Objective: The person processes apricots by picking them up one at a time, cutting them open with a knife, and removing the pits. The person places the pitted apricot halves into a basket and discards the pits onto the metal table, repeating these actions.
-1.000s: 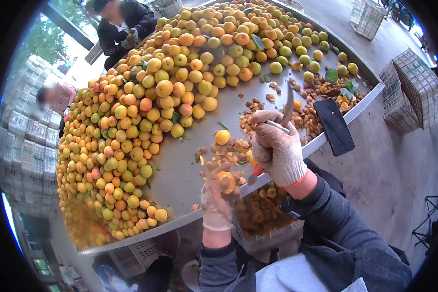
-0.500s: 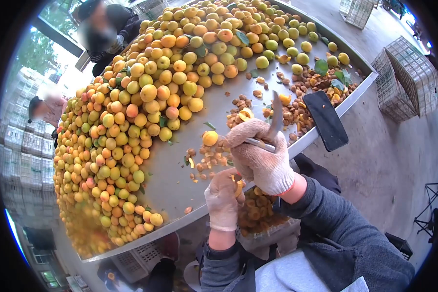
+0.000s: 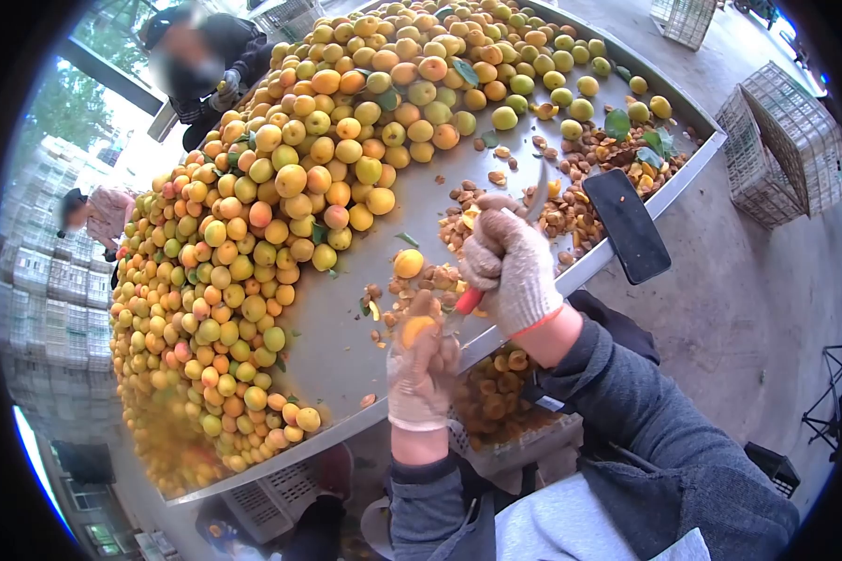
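Orange fruit in left grip.

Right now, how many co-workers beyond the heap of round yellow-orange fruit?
2: person in dark jacket, upper left behind heap; person in pinkish top, farther left. Others may be hidden.

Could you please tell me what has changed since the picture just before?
The right hand has moved up, away from the left hand, carrying the curved blade. The left hand's orange fruit piece is higher and further left. No visible release; the fruit heap and phone stayed put.
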### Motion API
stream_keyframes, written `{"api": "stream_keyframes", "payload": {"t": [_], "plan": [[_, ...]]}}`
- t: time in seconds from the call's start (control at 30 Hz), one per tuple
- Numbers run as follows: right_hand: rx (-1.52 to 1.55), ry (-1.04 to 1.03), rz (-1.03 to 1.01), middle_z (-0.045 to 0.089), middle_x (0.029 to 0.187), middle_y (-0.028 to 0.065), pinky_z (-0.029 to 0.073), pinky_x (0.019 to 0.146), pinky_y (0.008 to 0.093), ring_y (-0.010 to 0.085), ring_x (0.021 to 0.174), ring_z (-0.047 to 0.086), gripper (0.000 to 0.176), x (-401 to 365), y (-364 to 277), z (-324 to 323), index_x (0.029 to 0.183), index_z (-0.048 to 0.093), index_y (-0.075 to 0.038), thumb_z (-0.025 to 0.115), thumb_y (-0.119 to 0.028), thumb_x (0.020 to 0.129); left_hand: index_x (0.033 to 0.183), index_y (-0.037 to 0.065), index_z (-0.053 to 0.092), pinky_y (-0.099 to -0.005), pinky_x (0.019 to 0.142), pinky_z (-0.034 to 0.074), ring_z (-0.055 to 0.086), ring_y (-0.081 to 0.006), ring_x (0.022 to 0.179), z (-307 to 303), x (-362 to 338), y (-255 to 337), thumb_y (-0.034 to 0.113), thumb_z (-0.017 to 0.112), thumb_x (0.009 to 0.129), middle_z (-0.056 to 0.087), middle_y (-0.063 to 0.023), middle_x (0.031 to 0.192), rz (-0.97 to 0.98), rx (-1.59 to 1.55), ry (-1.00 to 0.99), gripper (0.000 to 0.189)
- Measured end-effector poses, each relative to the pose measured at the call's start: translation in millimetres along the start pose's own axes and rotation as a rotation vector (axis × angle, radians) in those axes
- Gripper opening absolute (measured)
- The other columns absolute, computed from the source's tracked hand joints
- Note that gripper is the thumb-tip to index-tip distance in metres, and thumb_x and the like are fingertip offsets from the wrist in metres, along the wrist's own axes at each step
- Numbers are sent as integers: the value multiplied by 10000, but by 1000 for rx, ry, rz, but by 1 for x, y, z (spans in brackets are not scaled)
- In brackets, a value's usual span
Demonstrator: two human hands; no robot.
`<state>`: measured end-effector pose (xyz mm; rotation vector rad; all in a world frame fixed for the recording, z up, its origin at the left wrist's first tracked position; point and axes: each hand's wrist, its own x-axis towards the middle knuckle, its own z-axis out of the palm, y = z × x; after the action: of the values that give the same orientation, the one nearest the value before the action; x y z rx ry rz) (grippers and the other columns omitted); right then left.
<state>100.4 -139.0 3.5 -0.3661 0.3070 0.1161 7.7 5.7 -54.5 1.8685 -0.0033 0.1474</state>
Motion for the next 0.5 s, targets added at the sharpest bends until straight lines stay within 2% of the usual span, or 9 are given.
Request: {"api": "stream_keyframes", "payload": {"t": [0.07,0.17,0.2,0.3,0.33,0.37,0.43,0.47,0.5], "plan": [[-86,-54,-96,384,605,-13,263,382,245,106,426,354,156,-3,-12,3,1021,573,-78,520,-43,879,1275,23,486,-335,756,535,598,-194,874,-14,10,8,-10,589,854,567,-103,1041,-397,-1137,74,435],[-99,-109,-94,397,601,-8,280,376,256,109,411,370,164,-3,-17,-5,1024,594,-69,538,-41,873,1317,38,434,-386,844,536,588,-233,999,-21,18,26,-48,549,859,554,-124,1125,-297,-1048,221,481],[-134,-95,-123,407,604,-6,289,375,258,109,415,384,165,-4,-17,-6,1025,593,-64,541,-37,871,1343,47,397,-417,907,519,562,-252,1074,-27,21,11,-51,522,876,530,-134,1196,-284,-1230,242,493],[-151,-77,-148,428,609,-1,307,373,257,109,422,408,164,-5,-20,-5,1023,589,-48,546,-26,866,1322,41,410,-420,925,514,573,-259,1060,-37,20,9,-52,516,886,535,-136,1190,-309,-1137,369,458],[-176,-69,-155,395,615,-8,292,377,240,96,432,376,162,-5,-24,-2,1035,574,-52,521,-33,883,1243,23,473,-348,878,529,601,-221,973,-39,17,6,-67,522,872,580,-134,1116,-250,-992,392,385],[-201,-56,-164,362,621,-15,278,381,222,82,441,344,160,-5,-27,-2,1047,560,-56,497,-40,900,1243,23,473,-348,878,529,601,-221,973,-42,19,-4,-67,522,872,580,-134,1116,-247,-976,385,385],[-175,-69,-164,366,621,-16,281,382,225,82,439,347,158,-5,-35,-3,1045,559,-53,505,-40,896,1146,10,535,-248,738,530,612,-158,815,-48,25,-21,-81,528,849,615,-115,1000,-181,-337,555,310],[-192,-47,-144,400,584,1,297,363,241,101,419,372,170,-6,-40,-1,1038,572,-44,524,-37,875,1097,-4,560,-194,594,482,579,-102,692,-45,30,-3,-70,563,819,625,-88,906,-157,-237,593,285],[-210,-25,-122,434,548,18,312,344,256,121,398,398,183,-6,-45,0,1032,585,-34,543,-33,854,1097,-4,560,-194,594,482,579,-102,692,-42,36,13,-70,563,819,625,-88,906,-159,-233,584,285]]}}
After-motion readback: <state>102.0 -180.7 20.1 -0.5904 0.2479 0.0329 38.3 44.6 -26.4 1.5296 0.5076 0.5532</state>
